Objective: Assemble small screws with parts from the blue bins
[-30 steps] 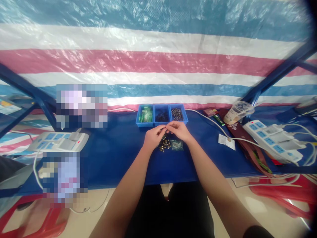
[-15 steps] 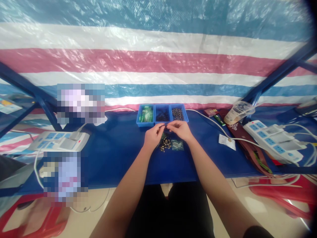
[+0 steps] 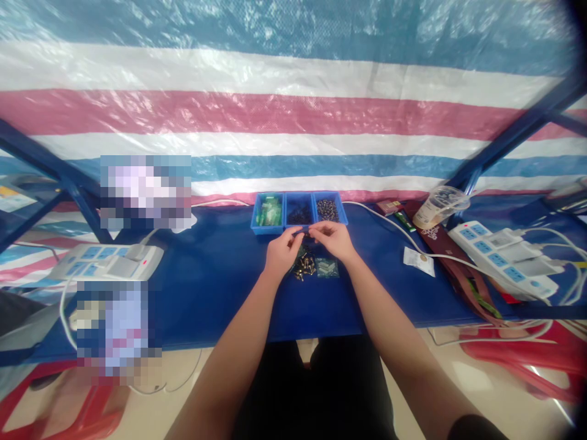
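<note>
My left hand [image 3: 282, 249] and my right hand [image 3: 334, 238] meet fingertip to fingertip just in front of the blue bins. Both are closed in a pinch around something small and dark, too tiny to name. Below them on the table lies a pile of brass-coloured metal pieces [image 3: 304, 267]. Beside the pile is a small clear bag [image 3: 327, 267] with pale pieces. Behind my hands stand three joined blue bins: one with green pieces [image 3: 269, 211], one with small black parts [image 3: 299, 214], one with small metallic parts [image 3: 328, 210].
Power strips lie at left [image 3: 107, 261] and right [image 3: 502, 258], with white cables. A plastic cup [image 3: 433, 211], a white packet [image 3: 419, 261] and a brown strap or bag [image 3: 452, 269] are on the right. A striped sheet [image 3: 293, 116] hangs behind the blue table [image 3: 206, 293].
The whole view has shifted very slightly. My hands keep the same pinch at the same place, and nothing on the table has visibly moved.
</note>
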Motion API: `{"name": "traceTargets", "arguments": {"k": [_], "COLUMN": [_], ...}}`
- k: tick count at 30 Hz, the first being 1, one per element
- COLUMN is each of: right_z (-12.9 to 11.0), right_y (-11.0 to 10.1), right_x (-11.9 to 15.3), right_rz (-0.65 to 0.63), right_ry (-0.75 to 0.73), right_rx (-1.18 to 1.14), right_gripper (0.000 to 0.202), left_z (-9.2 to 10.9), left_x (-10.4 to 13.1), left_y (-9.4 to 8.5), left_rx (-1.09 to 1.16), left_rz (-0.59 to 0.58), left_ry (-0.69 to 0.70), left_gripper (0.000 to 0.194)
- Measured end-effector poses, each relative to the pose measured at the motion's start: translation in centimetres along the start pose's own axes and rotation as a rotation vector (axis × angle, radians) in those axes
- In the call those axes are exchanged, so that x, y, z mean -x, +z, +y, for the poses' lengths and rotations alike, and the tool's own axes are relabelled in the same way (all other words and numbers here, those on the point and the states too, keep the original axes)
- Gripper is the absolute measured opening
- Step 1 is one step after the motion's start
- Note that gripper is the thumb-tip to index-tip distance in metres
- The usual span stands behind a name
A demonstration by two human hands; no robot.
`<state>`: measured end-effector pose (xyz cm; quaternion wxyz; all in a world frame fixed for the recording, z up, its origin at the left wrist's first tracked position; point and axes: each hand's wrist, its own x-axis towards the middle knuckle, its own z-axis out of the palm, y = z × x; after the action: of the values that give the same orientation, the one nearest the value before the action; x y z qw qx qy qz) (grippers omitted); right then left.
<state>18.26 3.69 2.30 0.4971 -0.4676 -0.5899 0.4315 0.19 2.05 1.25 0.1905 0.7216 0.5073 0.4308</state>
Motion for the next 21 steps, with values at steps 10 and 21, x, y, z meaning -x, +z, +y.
{"name": "traceTargets", "arguments": {"k": [10, 21], "right_z": [0.82, 0.73], "right_y": [-0.38, -0.26], "right_x": [-0.12, 0.11], "right_rz": [0.222, 0.07], "right_ry": [-0.167, -0.135], "right_rx": [0.598, 0.663], "right_gripper": [0.026, 0.024], "left_z": [0.02, -0.04], "left_x": [-0.01, -0.05], "left_y": [-0.02, -0.07], "left_rx": [-0.024, -0.022], "left_rz": [0.001, -0.003], "left_ry": [-0.027, -0.012], "left_gripper": [0.031, 0.028]}}
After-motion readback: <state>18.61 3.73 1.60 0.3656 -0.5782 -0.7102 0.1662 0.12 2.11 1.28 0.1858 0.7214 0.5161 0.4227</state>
